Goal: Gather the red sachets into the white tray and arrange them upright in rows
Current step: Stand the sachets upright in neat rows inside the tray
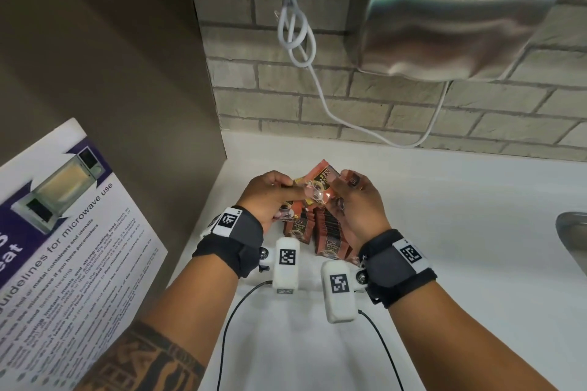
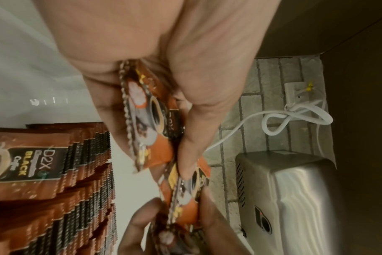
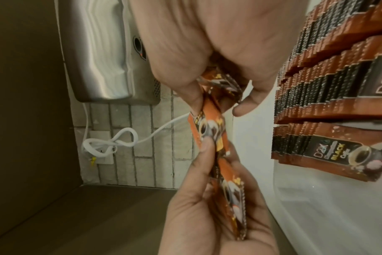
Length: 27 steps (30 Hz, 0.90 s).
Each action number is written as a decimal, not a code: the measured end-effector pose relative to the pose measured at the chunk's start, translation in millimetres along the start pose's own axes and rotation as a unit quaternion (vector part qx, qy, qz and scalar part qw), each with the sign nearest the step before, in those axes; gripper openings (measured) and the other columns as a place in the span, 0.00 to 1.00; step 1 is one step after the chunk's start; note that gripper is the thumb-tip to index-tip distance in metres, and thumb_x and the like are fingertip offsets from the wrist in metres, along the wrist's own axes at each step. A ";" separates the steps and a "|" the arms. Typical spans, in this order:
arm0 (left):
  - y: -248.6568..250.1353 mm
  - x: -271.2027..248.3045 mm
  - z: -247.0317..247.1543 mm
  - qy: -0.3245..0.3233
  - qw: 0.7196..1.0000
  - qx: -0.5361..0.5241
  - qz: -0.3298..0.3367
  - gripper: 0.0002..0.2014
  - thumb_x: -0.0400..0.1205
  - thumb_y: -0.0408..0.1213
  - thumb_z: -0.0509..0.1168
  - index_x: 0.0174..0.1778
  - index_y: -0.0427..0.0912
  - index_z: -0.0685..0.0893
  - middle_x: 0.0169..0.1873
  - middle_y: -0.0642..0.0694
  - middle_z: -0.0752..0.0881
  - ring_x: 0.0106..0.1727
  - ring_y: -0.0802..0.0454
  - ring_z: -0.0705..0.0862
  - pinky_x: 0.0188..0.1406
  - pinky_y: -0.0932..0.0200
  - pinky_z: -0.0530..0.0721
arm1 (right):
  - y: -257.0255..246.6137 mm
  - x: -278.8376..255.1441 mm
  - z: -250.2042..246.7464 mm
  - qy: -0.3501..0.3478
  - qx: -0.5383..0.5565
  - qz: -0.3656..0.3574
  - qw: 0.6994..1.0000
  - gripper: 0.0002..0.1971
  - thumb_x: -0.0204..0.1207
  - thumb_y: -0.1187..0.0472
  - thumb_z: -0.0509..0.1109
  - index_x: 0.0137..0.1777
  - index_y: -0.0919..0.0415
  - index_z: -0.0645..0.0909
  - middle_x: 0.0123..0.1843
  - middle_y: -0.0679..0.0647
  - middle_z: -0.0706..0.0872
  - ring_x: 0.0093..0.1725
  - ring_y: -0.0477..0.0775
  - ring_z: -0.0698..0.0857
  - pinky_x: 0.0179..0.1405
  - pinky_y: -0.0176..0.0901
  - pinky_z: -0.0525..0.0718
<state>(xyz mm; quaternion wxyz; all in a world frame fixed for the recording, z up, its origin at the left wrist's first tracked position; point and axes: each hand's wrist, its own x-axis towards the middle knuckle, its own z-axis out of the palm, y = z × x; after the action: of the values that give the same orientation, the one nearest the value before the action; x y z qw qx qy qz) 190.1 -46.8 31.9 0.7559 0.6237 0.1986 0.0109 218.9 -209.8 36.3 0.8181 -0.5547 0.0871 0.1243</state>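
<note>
Both hands are raised over the counter and share a small bunch of red sachets (image 1: 318, 181). My left hand (image 1: 295, 190) pinches its sachets (image 2: 146, 120) between thumb and fingers. My right hand (image 1: 340, 182) grips the others (image 3: 218, 89), thumb pressed against them. The two bunches overlap at the fingertips. Beneath the hands, several red sachets stand upright in tight rows (image 1: 327, 232), also seen in the left wrist view (image 2: 55, 172) and the right wrist view (image 3: 327, 82). I cannot make out the white tray against the white counter.
A steel hand dryer (image 1: 460, 19) hangs on the brick wall, with a knotted white cable (image 1: 297, 38) beside it. A brown panel (image 1: 111, 57) and a microwave guidelines poster (image 1: 63, 232) close off the left. A sink rim (image 1: 571, 232) shows at the right edge.
</note>
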 end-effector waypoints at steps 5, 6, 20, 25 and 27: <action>-5.6 -2.2 4.7 -0.021 0.999 0.036 -0.011 0.22 0.68 0.30 0.84 0.35 0.47 0.74 0.35 0.43 0.81 0.16 0.58 0.70 0.15 0.68 0.66 | 4.5 -7.4 4.4 -0.054 -0.046 -0.031 0.997 0.16 0.76 0.63 0.78 0.62 0.65 0.83 0.54 0.62 0.92 0.53 0.64 0.91 0.49 0.53 0.89; -5.5 -2.9 4.8 -0.022 0.999 0.035 -0.013 0.22 0.67 0.30 0.84 0.35 0.47 0.74 0.35 0.43 0.81 0.18 0.58 0.71 0.15 0.68 0.66 | 5.2 -8.2 4.2 -0.066 -0.055 -0.035 0.996 0.17 0.76 0.64 0.78 0.63 0.66 0.83 0.55 0.63 0.92 0.55 0.65 0.91 0.52 0.56 0.90; 10.6 -6.2 -17.5 -0.022 0.991 0.103 0.081 0.15 0.71 0.31 0.82 0.50 0.48 0.88 0.41 0.42 0.89 0.34 0.48 0.87 0.26 0.63 0.78 | -19.1 -3.6 -11.5 -0.091 -0.149 -0.022 0.984 0.18 0.81 0.57 0.74 0.69 0.58 0.79 0.36 0.48 0.86 0.36 0.50 0.84 0.51 0.49 0.86; 7.4 -8.5 -14.2 -0.041 0.968 0.151 0.197 0.10 0.73 0.22 0.79 0.39 0.42 0.89 0.36 0.49 0.90 0.36 0.53 0.86 0.37 0.58 0.84 | -20.4 -6.1 -3.5 -0.127 -0.142 0.095 0.977 0.24 0.75 0.36 0.72 0.52 0.59 0.85 0.38 0.54 0.85 0.38 0.52 0.85 0.50 0.49 0.87; 6.6 -11.9 -13.2 -0.066 0.963 0.160 0.207 0.10 0.75 0.17 0.73 0.38 0.37 0.87 0.40 0.47 0.93 0.40 0.54 0.89 0.38 0.61 0.85 | -21.6 -4.2 -3.8 -0.117 -0.085 0.138 0.980 0.20 0.76 0.42 0.75 0.53 0.60 0.85 0.41 0.56 0.87 0.39 0.53 0.87 0.52 0.50 0.86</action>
<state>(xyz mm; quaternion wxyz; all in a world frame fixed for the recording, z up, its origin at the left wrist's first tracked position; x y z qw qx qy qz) 176.5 -36.1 39.6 0.6390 0.7633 0.0141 0.0941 221.4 -221.4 55.2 0.7472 -0.5867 0.0556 0.3072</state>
